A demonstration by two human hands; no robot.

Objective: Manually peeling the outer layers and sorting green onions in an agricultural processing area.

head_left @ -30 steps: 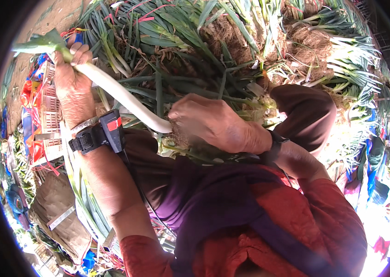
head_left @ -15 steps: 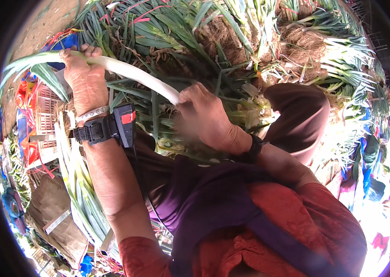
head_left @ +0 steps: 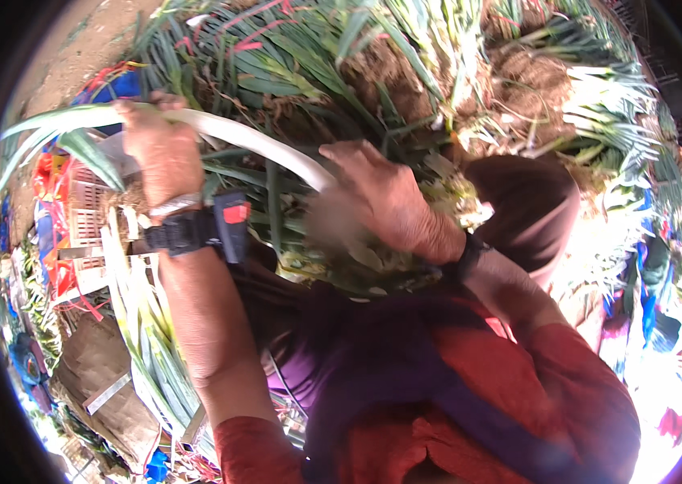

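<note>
A long green onion (head_left: 256,144) with a thick white stalk arches across the upper left. My left hand (head_left: 162,149) is wrapped round it where the white turns green, and its leaves (head_left: 75,121) trail off to the left. At the root end is my right hand (head_left: 389,194), its index finger reaching out above the stalk and the other fingers curled beneath, partly hidden. It appears to grip the onion's end, where blurred roots (head_left: 331,216) hang. A pale strip dangles below that hand. Black straps circle both wrists, the left one carrying a small black device (head_left: 232,227).
Heaped green onions (head_left: 276,60) lie beyond my hands, with rooty bundles (head_left: 531,85) farther right. More stalks (head_left: 147,331) lie beside my left forearm, near a pale plastic crate (head_left: 88,202) and brown cardboard (head_left: 107,363). My bent knee (head_left: 527,210) rises at the right.
Both hands and the onion have shifted slightly right and down. My right index finger now stretches above the stalk's end. The roots are blurred in both frames.
</note>
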